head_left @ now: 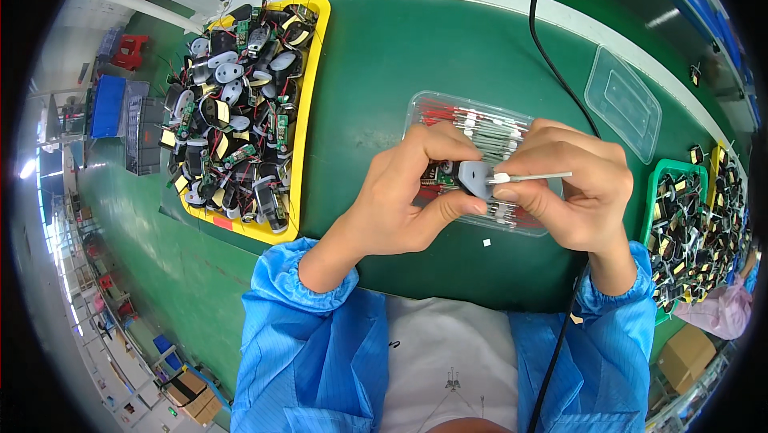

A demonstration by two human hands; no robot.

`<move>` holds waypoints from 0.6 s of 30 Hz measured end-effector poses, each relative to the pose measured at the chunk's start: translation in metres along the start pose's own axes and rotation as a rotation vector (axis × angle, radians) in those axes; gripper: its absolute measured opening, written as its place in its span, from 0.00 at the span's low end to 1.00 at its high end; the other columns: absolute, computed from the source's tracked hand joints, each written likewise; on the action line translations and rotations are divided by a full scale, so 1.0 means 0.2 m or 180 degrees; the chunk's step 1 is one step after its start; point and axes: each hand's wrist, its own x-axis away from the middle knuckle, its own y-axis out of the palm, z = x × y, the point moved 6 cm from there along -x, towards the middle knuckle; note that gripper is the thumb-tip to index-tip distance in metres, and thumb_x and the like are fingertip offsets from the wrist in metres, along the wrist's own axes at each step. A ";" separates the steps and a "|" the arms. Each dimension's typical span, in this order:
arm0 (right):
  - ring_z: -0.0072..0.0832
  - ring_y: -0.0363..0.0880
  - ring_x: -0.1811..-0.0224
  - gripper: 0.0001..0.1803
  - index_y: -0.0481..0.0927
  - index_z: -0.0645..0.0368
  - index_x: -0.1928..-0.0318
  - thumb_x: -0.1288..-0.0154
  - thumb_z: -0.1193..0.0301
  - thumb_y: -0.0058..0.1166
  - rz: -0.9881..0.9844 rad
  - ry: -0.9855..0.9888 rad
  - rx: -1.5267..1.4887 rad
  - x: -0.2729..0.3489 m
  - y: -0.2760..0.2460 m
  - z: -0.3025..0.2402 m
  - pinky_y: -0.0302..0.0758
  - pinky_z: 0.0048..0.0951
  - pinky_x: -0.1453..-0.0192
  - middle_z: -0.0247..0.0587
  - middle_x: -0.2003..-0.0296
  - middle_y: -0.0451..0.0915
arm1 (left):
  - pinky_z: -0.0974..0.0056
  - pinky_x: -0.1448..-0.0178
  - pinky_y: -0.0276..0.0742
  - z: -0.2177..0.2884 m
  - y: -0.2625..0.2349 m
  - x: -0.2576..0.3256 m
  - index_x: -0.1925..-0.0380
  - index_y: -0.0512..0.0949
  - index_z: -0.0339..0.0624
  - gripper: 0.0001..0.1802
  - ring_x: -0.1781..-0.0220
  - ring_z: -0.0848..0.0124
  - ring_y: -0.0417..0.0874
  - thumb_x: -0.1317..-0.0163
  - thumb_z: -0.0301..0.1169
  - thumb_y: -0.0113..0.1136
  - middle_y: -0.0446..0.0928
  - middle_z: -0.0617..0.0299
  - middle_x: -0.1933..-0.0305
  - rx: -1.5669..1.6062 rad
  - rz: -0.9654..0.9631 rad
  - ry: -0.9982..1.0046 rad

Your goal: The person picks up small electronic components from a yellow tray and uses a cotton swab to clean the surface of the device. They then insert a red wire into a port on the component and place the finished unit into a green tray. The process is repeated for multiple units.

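My left hand [404, 193] grips a small grey plug-shaped part [476, 179] with a green circuit board [440, 177] attached behind it. My right hand [572, 181] pinches a thin white stick [532, 178] whose tip touches the grey part. Both hands hover over a clear plastic tray [432, 109] filled with red and white wired pieces, in the middle of the green table [400, 49].
A yellow tray [308, 73] at the left holds several grey parts with boards and wires. A green tray [658, 173] and another yellow tray [714, 157] of small components sit at the right. A clear lid [622, 102] and a black cable [548, 49] lie behind.
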 end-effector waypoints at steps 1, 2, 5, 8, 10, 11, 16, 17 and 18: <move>0.31 0.76 0.77 0.10 0.81 0.67 0.70 0.56 0.79 0.67 -0.0036 0.0061 -0.0038 0.00 -0.01 0.00 0.70 0.26 0.77 0.43 0.77 0.79 | 0.65 0.59 0.74 0.00 0.00 0.00 0.60 0.69 0.36 0.21 0.65 0.65 0.78 0.47 0.33 0.69 0.76 0.53 0.65 0.0001 -0.0044 -0.0026; 0.31 0.76 0.77 0.10 0.81 0.67 0.70 0.55 0.79 0.67 -0.0097 0.0072 -0.0031 -0.01 -0.01 0.00 0.70 0.26 0.77 0.43 0.76 0.79 | 0.65 0.59 0.74 0.01 0.00 0.00 0.60 0.69 0.36 0.21 0.65 0.65 0.78 0.47 0.33 0.69 0.76 0.54 0.65 0.0043 -0.0024 -0.0048; 0.31 0.76 0.76 0.10 0.81 0.67 0.70 0.55 0.78 0.67 -0.0193 0.0066 0.0109 -0.04 -0.03 -0.03 0.69 0.26 0.78 0.44 0.76 0.79 | 0.65 0.59 0.74 0.01 0.01 0.00 0.60 0.69 0.36 0.21 0.64 0.65 0.78 0.47 0.34 0.69 0.76 0.54 0.65 0.0131 0.0028 -0.0090; 0.32 0.76 0.76 0.09 0.81 0.66 0.71 0.55 0.78 0.66 -0.0151 0.0000 0.0321 -0.05 -0.03 -0.05 0.70 0.26 0.77 0.43 0.75 0.79 | 0.65 0.60 0.74 0.01 0.02 0.00 0.60 0.69 0.36 0.22 0.64 0.65 0.78 0.47 0.34 0.69 0.76 0.54 0.65 0.0113 0.0037 -0.0033; 0.32 0.76 0.76 0.08 0.81 0.66 0.71 0.55 0.79 0.65 -0.0172 -0.0010 0.0226 -0.04 -0.03 -0.04 0.70 0.27 0.77 0.43 0.75 0.79 | 0.65 0.60 0.74 0.00 0.01 0.00 0.60 0.69 0.36 0.22 0.64 0.64 0.78 0.48 0.34 0.69 0.76 0.54 0.65 0.0057 0.0019 0.0053; 0.32 0.76 0.76 0.08 0.81 0.66 0.71 0.55 0.79 0.65 -0.0226 0.0054 0.0225 -0.04 -0.03 -0.04 0.70 0.28 0.77 0.42 0.75 0.79 | 0.64 0.60 0.73 0.01 0.02 0.00 0.59 0.68 0.36 0.23 0.64 0.64 0.78 0.48 0.34 0.69 0.76 0.52 0.64 -0.0016 -0.0096 0.0096; 0.33 0.75 0.78 0.07 0.81 0.65 0.72 0.55 0.79 0.65 -0.0438 0.0259 0.0299 -0.02 -0.04 -0.03 0.70 0.31 0.76 0.41 0.77 0.78 | 0.64 0.61 0.72 0.00 0.04 0.00 0.58 0.66 0.35 0.26 0.64 0.65 0.76 0.49 0.34 0.69 0.75 0.50 0.63 -0.0091 -0.0420 0.0115; 0.34 0.75 0.78 0.07 0.81 0.65 0.72 0.55 0.79 0.65 -0.0506 0.0196 0.0244 -0.02 -0.04 -0.03 0.70 0.31 0.76 0.41 0.77 0.78 | 0.64 0.61 0.71 0.00 0.04 0.00 0.58 0.66 0.35 0.25 0.64 0.66 0.76 0.49 0.34 0.69 0.75 0.50 0.64 -0.0045 -0.0471 0.0081; 0.34 0.75 0.78 0.07 0.81 0.65 0.72 0.55 0.79 0.65 -0.0575 0.0134 0.0190 -0.02 -0.05 -0.03 0.70 0.31 0.76 0.41 0.77 0.78 | 0.64 0.61 0.71 0.00 0.04 0.00 0.58 0.66 0.35 0.25 0.64 0.66 0.76 0.49 0.34 0.69 0.75 0.50 0.64 0.0001 -0.0523 0.0047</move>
